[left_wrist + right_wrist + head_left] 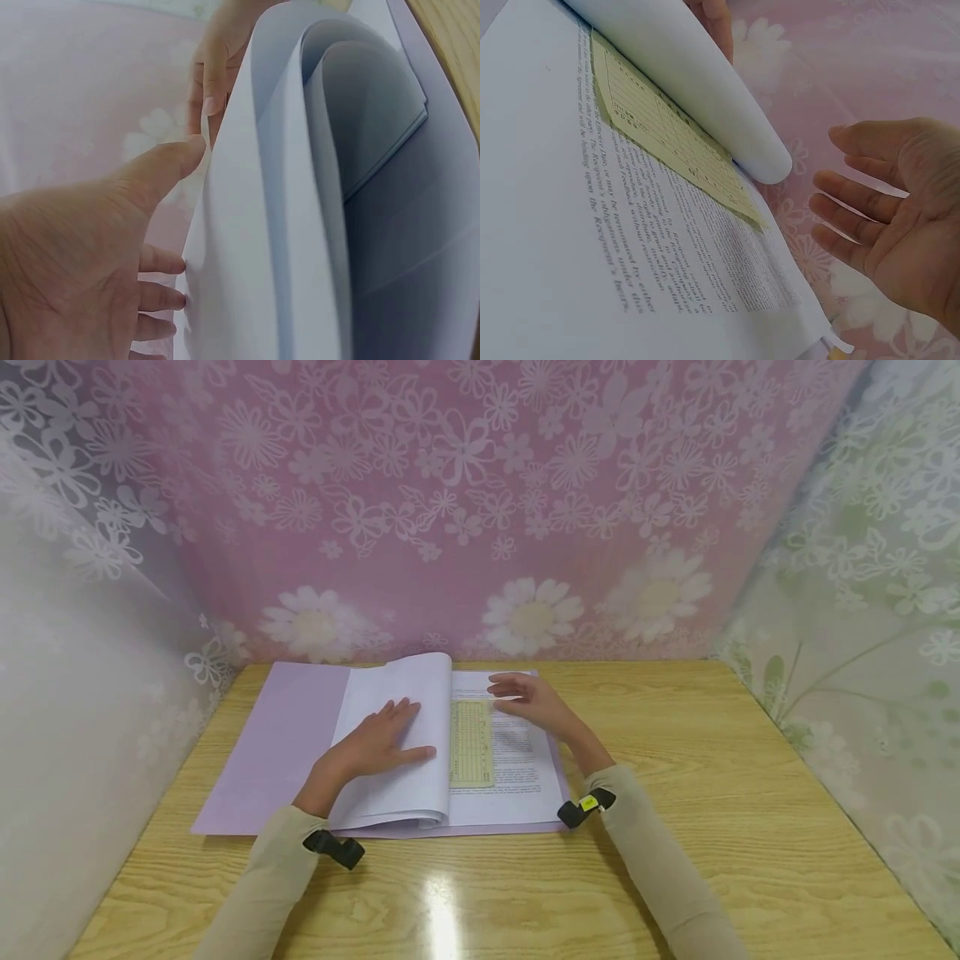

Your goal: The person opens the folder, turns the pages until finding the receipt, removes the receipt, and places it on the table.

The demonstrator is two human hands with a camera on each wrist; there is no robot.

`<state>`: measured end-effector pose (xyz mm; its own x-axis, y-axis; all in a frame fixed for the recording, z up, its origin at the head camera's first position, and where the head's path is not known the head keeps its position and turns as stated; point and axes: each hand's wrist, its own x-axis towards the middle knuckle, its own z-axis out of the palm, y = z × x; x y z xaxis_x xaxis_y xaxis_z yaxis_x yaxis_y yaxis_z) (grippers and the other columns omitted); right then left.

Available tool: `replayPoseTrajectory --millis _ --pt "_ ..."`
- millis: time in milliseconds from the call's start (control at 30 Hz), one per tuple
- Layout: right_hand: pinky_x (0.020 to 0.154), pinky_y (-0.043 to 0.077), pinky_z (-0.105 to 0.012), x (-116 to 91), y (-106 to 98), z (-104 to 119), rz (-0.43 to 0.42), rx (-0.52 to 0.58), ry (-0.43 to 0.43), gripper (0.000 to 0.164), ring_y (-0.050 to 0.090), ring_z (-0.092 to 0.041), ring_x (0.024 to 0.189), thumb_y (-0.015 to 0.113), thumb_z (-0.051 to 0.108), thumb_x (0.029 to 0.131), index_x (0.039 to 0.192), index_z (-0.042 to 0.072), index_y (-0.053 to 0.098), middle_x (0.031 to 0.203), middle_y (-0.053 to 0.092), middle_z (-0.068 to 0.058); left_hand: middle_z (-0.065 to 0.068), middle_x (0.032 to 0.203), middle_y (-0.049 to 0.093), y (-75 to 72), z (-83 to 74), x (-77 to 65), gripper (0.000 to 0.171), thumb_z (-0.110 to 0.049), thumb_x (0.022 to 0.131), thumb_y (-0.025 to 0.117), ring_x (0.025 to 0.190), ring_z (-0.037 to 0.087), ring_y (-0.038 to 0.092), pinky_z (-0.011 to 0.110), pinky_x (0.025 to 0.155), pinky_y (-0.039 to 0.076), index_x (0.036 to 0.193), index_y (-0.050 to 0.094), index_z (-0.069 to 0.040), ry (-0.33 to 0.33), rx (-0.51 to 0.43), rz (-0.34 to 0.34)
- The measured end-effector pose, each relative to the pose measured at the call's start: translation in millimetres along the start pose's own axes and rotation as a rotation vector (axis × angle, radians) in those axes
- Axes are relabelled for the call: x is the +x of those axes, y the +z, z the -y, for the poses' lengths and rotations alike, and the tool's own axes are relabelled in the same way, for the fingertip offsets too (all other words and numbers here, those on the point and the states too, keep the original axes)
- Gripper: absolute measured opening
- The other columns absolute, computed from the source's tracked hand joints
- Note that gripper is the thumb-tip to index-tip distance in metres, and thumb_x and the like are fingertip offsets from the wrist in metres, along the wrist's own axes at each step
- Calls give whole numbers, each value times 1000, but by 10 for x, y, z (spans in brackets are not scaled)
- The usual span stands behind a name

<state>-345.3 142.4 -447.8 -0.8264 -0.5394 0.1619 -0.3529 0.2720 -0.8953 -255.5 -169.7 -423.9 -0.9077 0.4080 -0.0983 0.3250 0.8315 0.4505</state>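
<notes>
An open lilac folder (pixel 277 752) lies on the wooden table (pixel 675 735) with a thick bundle of white pages (pixel 405 693) turned over to the left. My left hand (pixel 382 739) lies flat on that bundle and holds it down; in the left wrist view its thumb (pixel 165 169) rests against the curved sheets (pixel 300 195). A yellow printed slip (pixel 471 743) lies by the spine on the printed right page (pixel 517 768). My right hand (pixel 525 700) hovers with straight fingers over that page's top edge. In the right wrist view the right hand (pixel 885 217) is open beside the yellow slip (pixel 667 142).
Flowered curtains close in the table: pink at the back (pixel 480 510), white at the left (pixel 67 652), green-white at the right (pixel 870 610). Bare wood shows in front of the folder and to its right. A small black device sits on each wrist (pixel 333 847).
</notes>
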Motion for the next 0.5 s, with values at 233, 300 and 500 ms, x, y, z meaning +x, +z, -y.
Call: replayPoseTrajectory --millis 233,300,500 --pt "109 49 -50 71 -106 26 -1 -53 12 46 60 -41 129 67 9 98 141 -2 57 135 64 -27 25 169 15 34 26 19 96 -59 95 63 157 46 12 64 124 19 162 22 -3 -14 16 -27" --pt "109 50 -51 103 -135 31 8 -74 6 45 61 -40 127 67 9 98 140 -2 58 134 63 -28 25 169 13 39 40 22 98 -58 94 65 157 46 11 64 124 19 162 21 -3 -16 14 -29" --pt "105 52 -53 206 -188 15 45 -140 -19 40 65 -38 121 69 8 97 135 -2 62 130 65 -29 26 169 13 5 58 3 98 -53 93 69 156 47 11 64 124 19 162 22 -2 -26 8 -13"
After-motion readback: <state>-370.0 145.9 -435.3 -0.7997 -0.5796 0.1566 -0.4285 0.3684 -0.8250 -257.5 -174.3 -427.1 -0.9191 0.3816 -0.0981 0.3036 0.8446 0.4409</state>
